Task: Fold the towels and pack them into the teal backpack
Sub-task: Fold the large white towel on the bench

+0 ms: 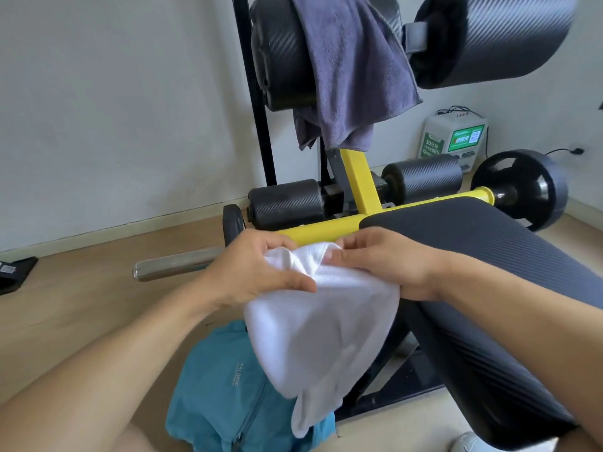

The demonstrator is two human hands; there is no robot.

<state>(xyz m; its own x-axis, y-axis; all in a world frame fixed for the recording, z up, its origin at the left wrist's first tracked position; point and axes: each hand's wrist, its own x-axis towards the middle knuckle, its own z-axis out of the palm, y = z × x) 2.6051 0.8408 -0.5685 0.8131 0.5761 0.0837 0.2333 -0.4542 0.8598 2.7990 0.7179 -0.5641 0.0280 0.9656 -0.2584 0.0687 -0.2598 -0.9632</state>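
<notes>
Left hand: the left hand point(261, 272) pinches the top edge of the white towel point(323, 334), thumb laid across the front of the cloth and the other fingers curled behind it.
Right hand: the right hand point(385, 265) grips the same top edge just beside the left, its fingertips point(332, 255) pressed into the bunched fabric; both hands are closed on the cloth, nearly touching each other.
White towel: it hangs from the two hands in mid-air, gathered at the top and falling in a loose rounded drape, its lowest corner dangling over the backpack.
Teal backpack: the teal backpack point(215, 396) sits on the wooden floor point(81, 305) directly below the hands, slumped, with a zip line running down its front; whether it is open I cannot tell.
Grey towel: a grey towel point(346, 70) is draped over the upper roller pad point(280, 53) of the weight bench, well apart from the hands, its ends hanging down toward the yellow frame point(355, 177).
Bench: the dark ribbed bench pad point(473, 272) runs along the right, with the right wrist just over its edge.
Further off: a weight plate point(522, 187) sits on the end of the yellow bar, and a steel bar point(176, 264) lies on the floor to the left.
</notes>
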